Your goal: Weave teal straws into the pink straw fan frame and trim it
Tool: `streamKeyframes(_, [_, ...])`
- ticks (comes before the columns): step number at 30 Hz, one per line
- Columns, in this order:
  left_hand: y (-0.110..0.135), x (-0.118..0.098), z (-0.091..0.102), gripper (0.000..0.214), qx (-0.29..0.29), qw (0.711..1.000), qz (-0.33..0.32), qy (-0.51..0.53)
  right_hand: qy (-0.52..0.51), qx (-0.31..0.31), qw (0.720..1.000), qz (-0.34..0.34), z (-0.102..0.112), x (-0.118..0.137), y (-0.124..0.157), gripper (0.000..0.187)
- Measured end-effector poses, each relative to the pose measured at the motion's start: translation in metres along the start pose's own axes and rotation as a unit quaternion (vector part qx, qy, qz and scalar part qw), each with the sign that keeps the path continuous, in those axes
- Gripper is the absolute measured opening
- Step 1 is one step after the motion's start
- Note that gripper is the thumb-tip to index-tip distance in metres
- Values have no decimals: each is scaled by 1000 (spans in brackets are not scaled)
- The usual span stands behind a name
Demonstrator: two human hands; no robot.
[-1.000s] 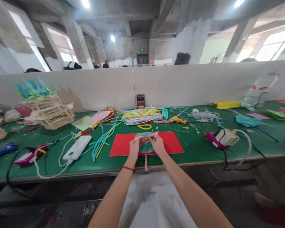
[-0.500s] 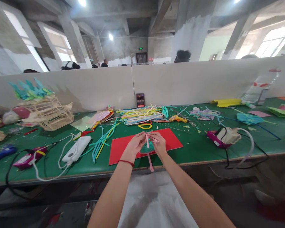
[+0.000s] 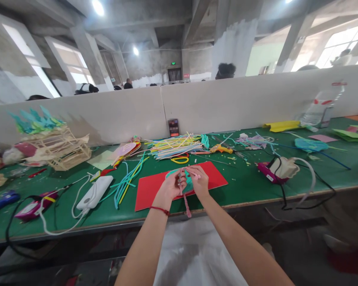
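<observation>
Left hand (image 3: pixel 170 187) and right hand (image 3: pixel 199 180) pinched one pink strip (image 3: pixel 186 202)
Fingertips of both were pressed onto its upper end, and its tail drooped past the bench (image 3: pixel 244 182) edge. It looked light, soft and easily bent, so a hold close to the bend seemed best. A teal piece (image 3: pixel 188 184) sat between the hands, over the red sheet (image 3: pixel 146 190).
</observation>
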State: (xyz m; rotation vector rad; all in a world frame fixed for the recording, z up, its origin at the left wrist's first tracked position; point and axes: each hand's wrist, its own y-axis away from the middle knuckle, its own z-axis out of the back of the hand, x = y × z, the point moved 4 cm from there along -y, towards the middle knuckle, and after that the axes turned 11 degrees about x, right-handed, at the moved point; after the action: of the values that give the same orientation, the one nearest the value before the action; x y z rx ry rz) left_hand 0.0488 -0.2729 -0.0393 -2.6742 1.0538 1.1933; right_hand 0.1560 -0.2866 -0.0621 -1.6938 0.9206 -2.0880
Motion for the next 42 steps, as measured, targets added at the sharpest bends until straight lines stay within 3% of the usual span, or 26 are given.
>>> streamKeyframes(5, [-5, 0, 7, 21, -19, 992, -64, -111, -21, 10, 999, -29, -1, -6, -1, 23])
streamKeyframes(10, [-7, -4, 18, 24, -49, 950, -135, -276, -37, 26, 997, -69, -4, -14, -7, 21])
streamKeyframes(19, [-8, -12, 19, 9, -96, 812, -225, -530, -40, 73, 991, -107, -7, -24, -10, 26])
streamKeyframes(27, [-4, -2, 26, 14, -159, 698, -236, -657, 4, 116, 984, -138, -10, -37, -10, 26])
streamKeyframes(33, [-9, 5, 41, 16, -185, 667, -225, -686, 43, 131, 978, -157, -17, -44, -8, 26])
streamKeyframes(42, [-19, 2, 45, 13, -117, 660, -229, -706, 103, 87, 978, -158, -14, -46, 7, 25])
